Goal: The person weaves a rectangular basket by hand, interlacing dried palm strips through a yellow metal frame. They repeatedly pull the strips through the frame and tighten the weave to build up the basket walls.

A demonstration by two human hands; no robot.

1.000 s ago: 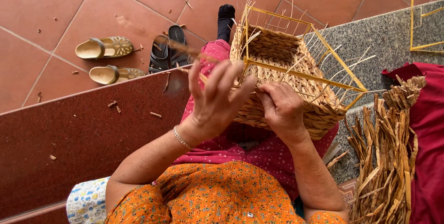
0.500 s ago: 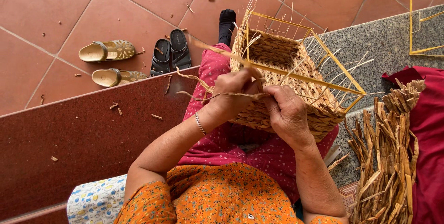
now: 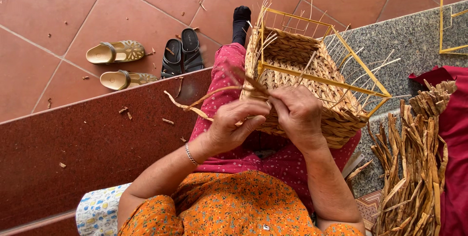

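I see both hands working at the near wall of a half-woven basket (image 3: 312, 90), which rests tilted on the person's lap over pink trousers (image 3: 273, 160), its opening facing up and away. The basket has a yellow wire frame (image 3: 321, 77) with pale upright stakes sticking out along the far and right edges. My left hand (image 3: 234, 126) is curled, thumb and fingers pinched around a dried straw strand (image 3: 204, 102) that trails off to the left in a loose curve; a thin bracelet (image 3: 190, 154) sits on that wrist. My right hand (image 3: 300, 114) is closed too, fingertips pressed against the woven wall and gripping the same strand where it meets the weave, just beside the left hand. To the right, on the grey granite ledge (image 3: 414, 46), lies a bundle of dried straw (image 3: 414, 168), touching a dark red cloth (image 3: 451, 119). At far left, on the terracotta tile floor (image 3: 73, 7), two beige sandals (image 3: 117, 63) lie next to a pair of black sandals (image 3: 181, 53). A second yellow frame (image 3: 453, 19) shows at the far right edge.
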